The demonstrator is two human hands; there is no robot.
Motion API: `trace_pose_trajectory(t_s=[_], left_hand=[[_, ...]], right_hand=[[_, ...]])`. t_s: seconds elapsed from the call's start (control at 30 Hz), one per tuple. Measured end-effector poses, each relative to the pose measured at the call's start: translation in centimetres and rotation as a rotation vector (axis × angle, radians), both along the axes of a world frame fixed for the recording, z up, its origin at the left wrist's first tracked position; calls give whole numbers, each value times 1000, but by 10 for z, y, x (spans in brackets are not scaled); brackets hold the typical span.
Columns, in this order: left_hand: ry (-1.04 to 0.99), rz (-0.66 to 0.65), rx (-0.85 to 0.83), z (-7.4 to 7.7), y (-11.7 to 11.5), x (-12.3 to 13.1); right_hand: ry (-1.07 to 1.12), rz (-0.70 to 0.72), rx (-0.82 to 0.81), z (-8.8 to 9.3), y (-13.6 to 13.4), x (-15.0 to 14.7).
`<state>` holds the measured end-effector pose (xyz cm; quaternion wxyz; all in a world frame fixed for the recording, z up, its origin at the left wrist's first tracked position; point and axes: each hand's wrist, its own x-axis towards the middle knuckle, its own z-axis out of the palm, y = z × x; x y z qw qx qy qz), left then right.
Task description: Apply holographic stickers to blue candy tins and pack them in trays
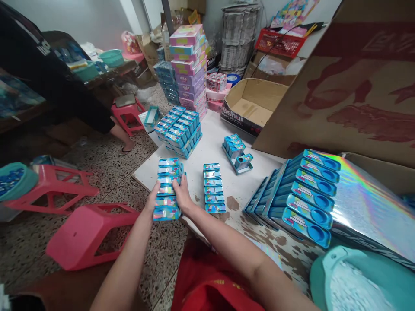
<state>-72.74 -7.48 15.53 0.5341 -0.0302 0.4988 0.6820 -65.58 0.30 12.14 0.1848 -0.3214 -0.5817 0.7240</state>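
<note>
A row of small blue boxes (166, 202) is held between my two hands at the near left edge of the white table. My left hand (154, 195) presses its left side, with most of the fingers hidden beside the boxes. On the other side my right hand (182, 191) grips it, thumb lying over the top. To the right stands a second row of blue boxes (214, 188), apart from both hands. Farther back are a large block of stacked blue boxes (179, 126) and a blue tray (238, 167) with several boxes in it.
Blue display packs (301, 190) lean on the right, near a teal basin (324, 276) holding white pieces. An open carton (256, 101) and a tall stack of pink and purple boxes (189, 69) stand behind. Red stools (81, 235) are at left, where another person's leg (121, 136) shows.
</note>
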Motion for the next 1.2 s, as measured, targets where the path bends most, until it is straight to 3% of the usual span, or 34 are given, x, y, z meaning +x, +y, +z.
trace_pose_trajectory(t_s=[0.1,0.17,0.27,0.33,0.4,0.47,0.5,0.53,0.57,0.6,0.67,0.7,0.8,0.87,0.93,1.03,1.2], left_hand=[[20,11,-33,-8,0,-6],[16,-7,-41,-10,1,-4],[104,14,-20,-13,0,-3],[227,107,-37,-16,-8,-1],[472,341,-160,-17,-21,7],[890,645,-315,-12,-40,26],[1126,739,-340,-7,-49,40],[1344,752,-310,0,-54,57],[1506,665,-222,8,-55,74],[1604,492,-87,15,-51,92],[1658,100,116,23,-20,118],[1661,-12,146,22,4,124],[1532,-184,-97,0,91,111],[1416,-283,-371,-21,141,89],[1304,-422,-557,-37,170,69],[1275,-505,-620,-49,176,57],[1311,-439,-733,-46,143,67]], right_hand=[[-111,42,-66,3,1,-4],[-127,50,-47,7,2,15],[-107,41,63,8,0,76],[-95,57,137,3,-3,127],[-162,49,99,-6,-5,176],[-258,-71,7,-18,-6,213],[-299,-158,-62,-23,-6,224],[-328,-240,-150,-27,-5,231],[-338,-307,-257,-31,-5,232],[-330,-350,-380,-33,-5,229],[-270,-359,-636,-34,-6,213],[-232,-341,-754,-34,-6,203],[-149,-276,-997,-34,-6,168],[-85,-237,-1036,-35,-2,149],[-5,-228,-989,-39,3,136],[46,-317,-878,-47,8,130],[-93,-432,-794,-57,12,152]])
